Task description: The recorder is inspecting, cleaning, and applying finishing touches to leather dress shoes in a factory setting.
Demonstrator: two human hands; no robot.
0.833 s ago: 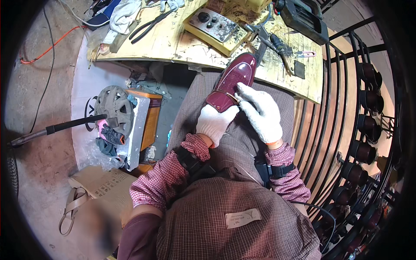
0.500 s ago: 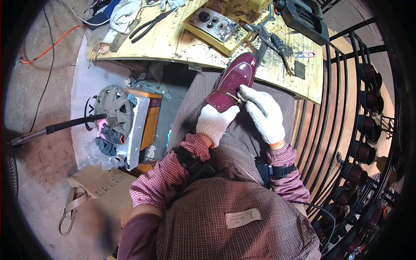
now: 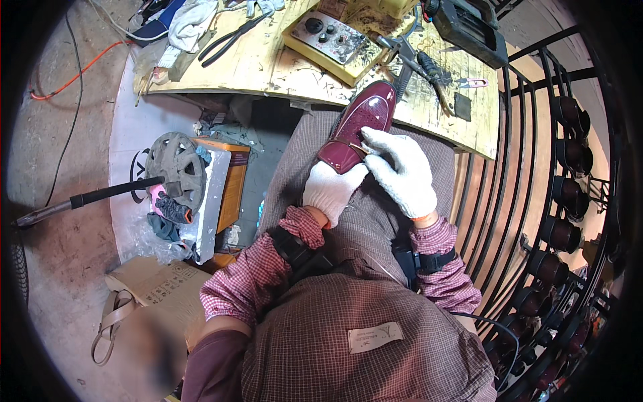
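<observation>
Maroon shoe (image 3: 367,117) above the lap, toe at the bench (image 3: 248,70) edge. Left hand (image 3: 333,189) — closed on the near end, fingers mostly hidden. Right hand (image 3: 403,173) — fingers together, slightly bent, beside the shoe; whether they pinch anything cannot be told.

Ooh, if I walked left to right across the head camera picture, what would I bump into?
Orange cable, grey spoked disc, black-handled pliers, burgundy shoe, thread snips, dark shoes at the far right.
</observation>
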